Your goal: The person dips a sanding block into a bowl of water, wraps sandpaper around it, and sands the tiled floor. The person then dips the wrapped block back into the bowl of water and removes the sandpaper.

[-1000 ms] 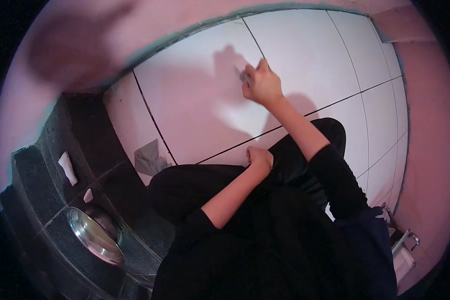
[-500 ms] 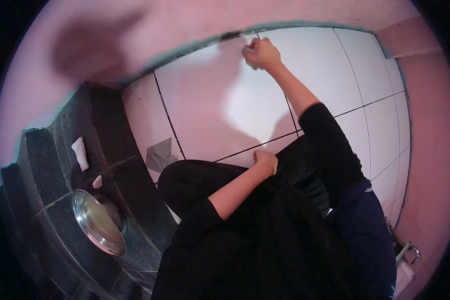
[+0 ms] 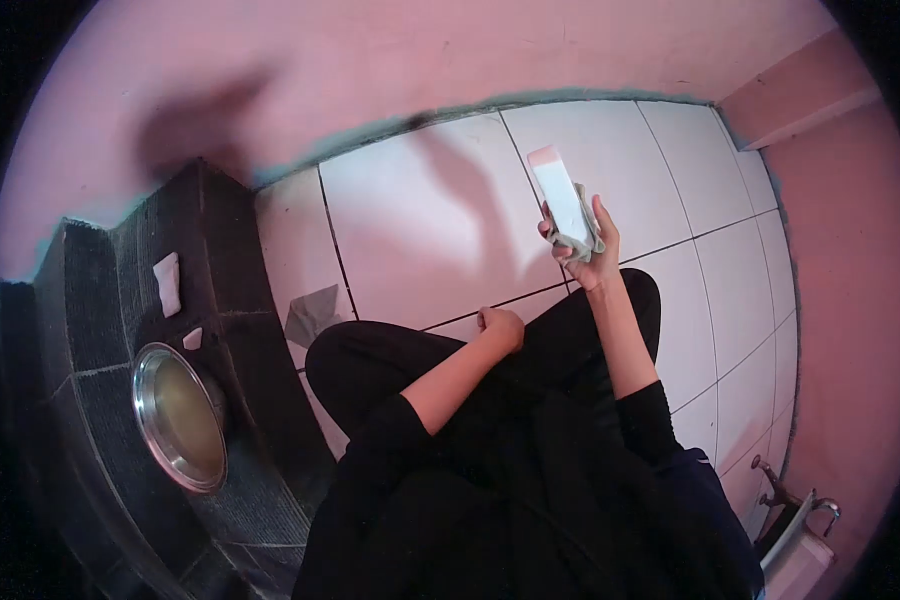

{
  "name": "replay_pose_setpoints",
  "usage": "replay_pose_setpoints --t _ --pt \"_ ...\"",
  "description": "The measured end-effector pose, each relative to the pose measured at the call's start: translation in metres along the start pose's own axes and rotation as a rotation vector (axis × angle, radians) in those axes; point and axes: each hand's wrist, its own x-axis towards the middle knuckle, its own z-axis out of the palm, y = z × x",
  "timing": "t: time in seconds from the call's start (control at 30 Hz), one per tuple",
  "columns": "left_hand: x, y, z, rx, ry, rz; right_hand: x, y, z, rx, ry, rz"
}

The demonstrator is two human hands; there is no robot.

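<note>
My right hand (image 3: 592,252) is raised over the white floor tiles (image 3: 420,200), its palm turned up. Its fingers wrap round a white block (image 3: 562,197) with a pinkish end and a greyish-green cloth (image 3: 577,246) bunched around its lower part. Near my crossed legs, my left hand (image 3: 502,329) is curled into a loose fist; whatever it may hold is hidden. A grey folded cloth or paper (image 3: 312,314) lies on the floor beside my left knee.
Dark tiled steps (image 3: 232,240) on the left hold a metal bowl of cloudy liquid (image 3: 182,418), a white piece (image 3: 168,284) and a smaller one (image 3: 193,339). Pink walls (image 3: 420,50) bound the floor. A metal-framed object (image 3: 795,530) stands lower right.
My right hand has come back from near the wall and turned over, so the white block and cloth now show. My left hand stays curled near my lap. The view has shifted slightly.
</note>
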Motion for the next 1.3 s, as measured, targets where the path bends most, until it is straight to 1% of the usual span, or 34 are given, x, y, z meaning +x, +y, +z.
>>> replay_pose_setpoints --t 0.03,0.13,0.2,0.27,0.33,0.4,0.47,0.53,0.57,0.6,0.63,0.67,0.7,0.73,0.8,0.83,0.87,0.93,0.97,1.0,1.07,1.1,1.13,1.2,1.3 --pt "0.001 -0.001 -0.001 0.017 -0.016 -0.010 -0.004 0.002 -0.003 0.063 -0.083 0.009" --pt "0.003 -0.001 -0.001 0.033 -0.037 -0.021 -0.009 0.016 -0.004 0.015 -0.158 -0.046" --pt "0.003 -0.001 -0.002 0.033 -0.045 -0.023 -0.012 0.019 -0.001 -0.023 -0.153 -0.065" --pt "0.001 0.000 -0.001 0.034 -0.008 -0.016 -0.014 0.020 0.005 -0.247 -0.149 -0.074" --pt "0.004 0.000 -0.001 0.039 -0.034 0.000 -0.016 0.024 0.008 -0.218 -0.141 -0.032" --pt "0.007 0.002 -0.002 0.029 -0.052 0.005 -0.013 0.032 0.015 -0.152 -0.253 0.035" --pt "0.014 0.006 0.003 0.111 -0.075 0.007 -0.005 0.046 0.034 -0.145 -0.295 0.092" --pt "0.064 0.016 0.032 0.173 -0.115 -0.019 0.008 0.068 0.062 -0.082 -0.349 0.156" --pt "0.048 0.018 0.023 0.129 -0.057 -0.040 0.012 0.081 0.090 -0.125 -0.358 0.137" --pt "0.032 0.024 0.012 0.074 0.000 -0.067 0.020 0.090 0.112 -0.134 -0.401 0.211" --pt "0.109 0.038 0.054 0.000 0.209 0.018 0.030 0.103 0.134 -0.224 -0.396 0.290" --pt "0.113 0.043 0.058 -0.270 0.686 0.104 0.041 0.118 0.158 -0.317 -0.404 0.369" --pt "0.103 0.056 0.045 -0.219 0.760 0.095 0.043 0.136 0.192 -0.491 -0.366 0.359" --pt "0.093 0.058 0.024 -0.192 0.688 0.044 0.049 0.154 0.219 -0.620 -0.435 0.375" --pt "0.074 0.057 -0.010 -0.146 0.470 0.043 0.053 0.202 0.260 -0.952 -0.502 0.259" --pt "0.067 0.051 -0.019 -0.158 0.411 0.048 0.057 0.227 0.280 -1.120 -0.624 0.082" --pt "0.062 0.042 -0.024 -0.182 0.397 0.050 0.063 0.252 0.297 -1.124 -0.673 0.113" --pt "0.048 0.036 -0.022 -0.236 0.368 0.074 0.054 0.286 0.328 -1.353 -0.995 -0.291" --pt "0.046 0.028 -0.020 -0.264 0.369 0.077 0.050 0.300 0.343 -1.372 -1.025 -0.323" --pt "0.042 0.022 -0.020 -0.293 0.373 0.077 0.052 0.311 0.352 -1.371 -1.058 -0.304" --pt "0.036 0.014 -0.021 -0.334 0.380 0.090 0.054 0.328 0.362 -1.541 -1.274 -0.594" --pt "0.033 0.010 -0.021 -0.354 0.388 0.090 0.050 0.333 0.368 -1.620 -1.269 -0.575" --pt "0.031 0.007 -0.020 -0.368 0.395 0.093 0.050 0.337 0.371 -1.622 -1.284 -0.561" --pt "0.025 0.003 -0.021 -0.393 0.408 0.105 0.051 0.343 0.375 -1.724 -1.327 -0.589" --pt "0.020 -0.001 -0.023 -0.408 0.431 0.116 0.053 0.349 0.377 -1.764 -1.347 -0.596"
